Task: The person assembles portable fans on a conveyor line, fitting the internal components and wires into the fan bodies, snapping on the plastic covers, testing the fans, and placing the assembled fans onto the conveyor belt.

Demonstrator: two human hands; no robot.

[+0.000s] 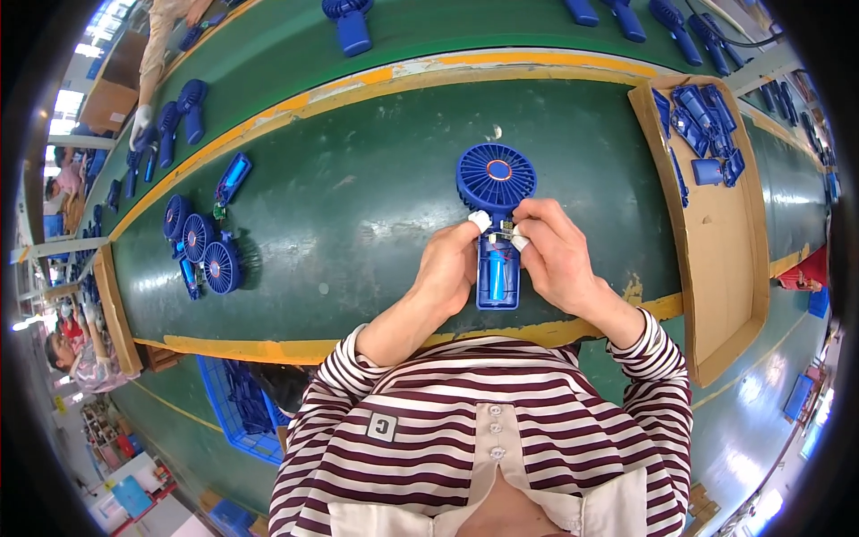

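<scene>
Obs., from where I stand: green workbench (358,268) spans most of the view, yellow edging worn; beyond it, green conveyor belt (429,31) w/ more blue fans. Worker's striped top (403,456) close against near edge. R side: long cardboard tray (716,277), blue shell pieces (702,121) heaped at far end. Under bench, L: blue crate (234,421), partly hidden. L part of bench: fan cluster (196,238), three round heads bunched, loose battery unit (234,177) just beyond. Handheld fan (497,183) approx. mid-bench, in front of worker, head pointing away, handle casing open twd worker. L hand (447,268): fingers curled tog., clamped on handle's L edge nr neck. R hand (557,255): thumb + index tips clamped on R edge of circuit board; lower fingers' contact can't tell. Blue battery (497,279) seated lengthwise in handle. Smallest: circuit board (507,227) at neck, betw. both hands; white fingertip covers (480,220) on both.
</scene>
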